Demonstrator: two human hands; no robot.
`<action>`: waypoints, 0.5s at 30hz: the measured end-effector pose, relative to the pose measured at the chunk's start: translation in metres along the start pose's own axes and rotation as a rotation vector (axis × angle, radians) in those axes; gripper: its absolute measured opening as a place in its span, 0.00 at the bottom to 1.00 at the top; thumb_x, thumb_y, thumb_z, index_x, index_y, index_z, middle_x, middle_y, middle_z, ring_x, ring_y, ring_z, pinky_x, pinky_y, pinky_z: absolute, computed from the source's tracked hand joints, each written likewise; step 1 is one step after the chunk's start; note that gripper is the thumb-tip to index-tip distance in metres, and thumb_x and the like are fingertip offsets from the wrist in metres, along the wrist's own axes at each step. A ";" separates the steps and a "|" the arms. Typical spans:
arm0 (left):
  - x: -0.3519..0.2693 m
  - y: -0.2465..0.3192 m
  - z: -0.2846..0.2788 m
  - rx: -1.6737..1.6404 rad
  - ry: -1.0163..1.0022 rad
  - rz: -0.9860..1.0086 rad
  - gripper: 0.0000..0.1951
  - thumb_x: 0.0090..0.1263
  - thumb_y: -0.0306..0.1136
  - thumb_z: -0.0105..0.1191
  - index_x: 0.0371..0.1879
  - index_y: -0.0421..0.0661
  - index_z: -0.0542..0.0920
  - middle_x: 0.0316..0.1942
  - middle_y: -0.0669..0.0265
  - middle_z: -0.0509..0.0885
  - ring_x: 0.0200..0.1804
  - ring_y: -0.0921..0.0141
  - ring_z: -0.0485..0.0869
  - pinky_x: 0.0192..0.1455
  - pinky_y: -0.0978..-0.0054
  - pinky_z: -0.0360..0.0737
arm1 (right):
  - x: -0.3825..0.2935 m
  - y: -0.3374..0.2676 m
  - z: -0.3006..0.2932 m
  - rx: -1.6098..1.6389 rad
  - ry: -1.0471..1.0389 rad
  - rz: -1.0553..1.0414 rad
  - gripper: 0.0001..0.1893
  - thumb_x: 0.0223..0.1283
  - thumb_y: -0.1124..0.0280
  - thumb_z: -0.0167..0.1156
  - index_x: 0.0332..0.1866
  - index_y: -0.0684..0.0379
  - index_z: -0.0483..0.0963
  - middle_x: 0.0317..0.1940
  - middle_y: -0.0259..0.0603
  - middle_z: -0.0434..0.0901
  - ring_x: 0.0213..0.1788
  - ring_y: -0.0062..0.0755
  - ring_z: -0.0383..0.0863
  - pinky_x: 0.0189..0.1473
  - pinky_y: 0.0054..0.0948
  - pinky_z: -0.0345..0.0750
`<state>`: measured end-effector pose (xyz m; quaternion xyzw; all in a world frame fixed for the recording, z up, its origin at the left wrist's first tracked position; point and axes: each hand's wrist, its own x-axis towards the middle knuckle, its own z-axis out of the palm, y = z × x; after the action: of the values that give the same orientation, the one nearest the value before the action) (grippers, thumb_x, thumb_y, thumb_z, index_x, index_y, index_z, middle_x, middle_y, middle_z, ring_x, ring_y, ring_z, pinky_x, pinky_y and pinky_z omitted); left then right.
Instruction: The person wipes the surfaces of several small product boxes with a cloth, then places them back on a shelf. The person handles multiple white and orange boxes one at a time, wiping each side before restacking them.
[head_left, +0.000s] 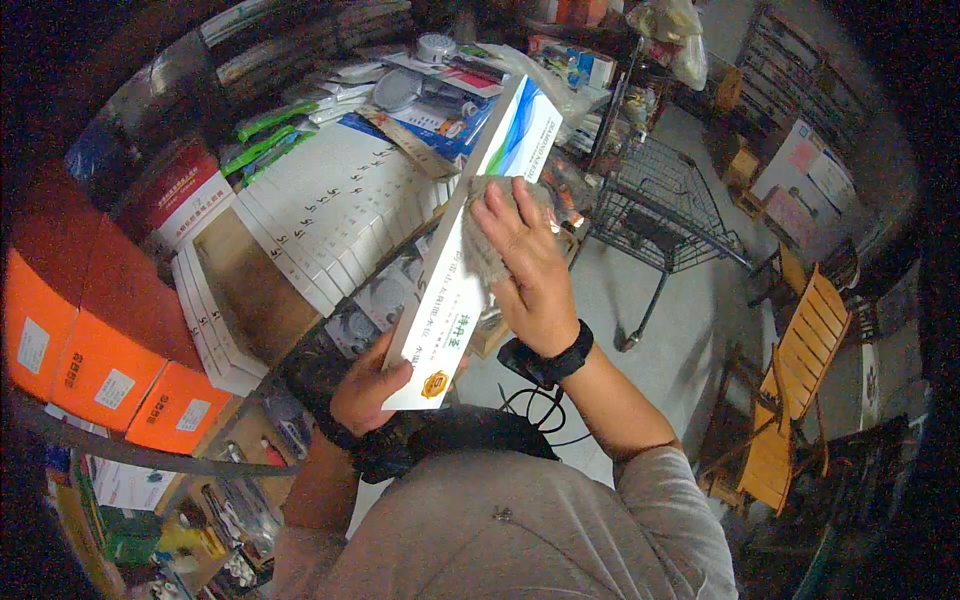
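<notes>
A long white cardboard box (442, 315) with blue and green printing and a gold seal slants up in front of my body. My left hand (379, 386) grips its near end, thumb on the printed face. Under my right hand (525, 262) a grey cloth (484, 232) lies pressed against the middle of that face, the fingers spread over it. Behind the box, a row of similar white boxes (337, 202) stands on the shelf, with handwritten marks on their ends. Beside them is a gap, then several more white boxes (214, 330).
Orange boxes (105, 375) stand on the shelf at left, near a red and white box (191, 195). Green packets (270, 142) lie behind the row. A wire shopping cart (652, 202) and a wooden folding chair (806, 352) stand at right. Lower left, a shelf holds packaged goods (240, 510).
</notes>
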<state>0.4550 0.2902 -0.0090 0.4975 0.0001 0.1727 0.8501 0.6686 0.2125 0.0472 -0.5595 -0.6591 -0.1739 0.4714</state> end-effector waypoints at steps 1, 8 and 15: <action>0.001 -0.001 0.000 -0.015 0.001 0.010 0.31 0.71 0.34 0.45 0.70 0.39 0.49 0.64 0.49 0.67 0.63 0.55 0.71 0.66 0.58 0.66 | -0.001 -0.002 0.000 0.005 -0.023 -0.010 0.34 0.43 0.85 0.49 0.64 0.57 0.67 0.68 0.45 0.63 0.73 0.54 0.52 0.71 0.50 0.49; 0.013 -0.006 0.000 0.017 0.074 0.140 0.38 0.71 0.56 0.41 0.71 0.43 0.49 0.66 0.56 0.65 0.65 0.62 0.69 0.65 0.61 0.67 | -0.014 -0.017 0.007 0.128 -0.178 -0.090 0.34 0.45 0.79 0.55 0.64 0.49 0.67 0.68 0.36 0.63 0.72 0.48 0.55 0.70 0.50 0.56; 0.028 0.005 0.004 -0.165 0.210 0.130 0.39 0.70 0.65 0.25 0.69 0.46 0.56 0.64 0.59 0.67 0.65 0.65 0.67 0.67 0.66 0.65 | -0.036 -0.035 0.019 0.372 -0.327 -0.254 0.27 0.47 0.81 0.57 0.57 0.53 0.75 0.63 0.38 0.70 0.70 0.44 0.61 0.66 0.41 0.62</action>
<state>0.4806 0.2972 0.0018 0.4042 0.0425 0.2778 0.8704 0.6262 0.1952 0.0186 -0.3968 -0.8119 -0.0152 0.4279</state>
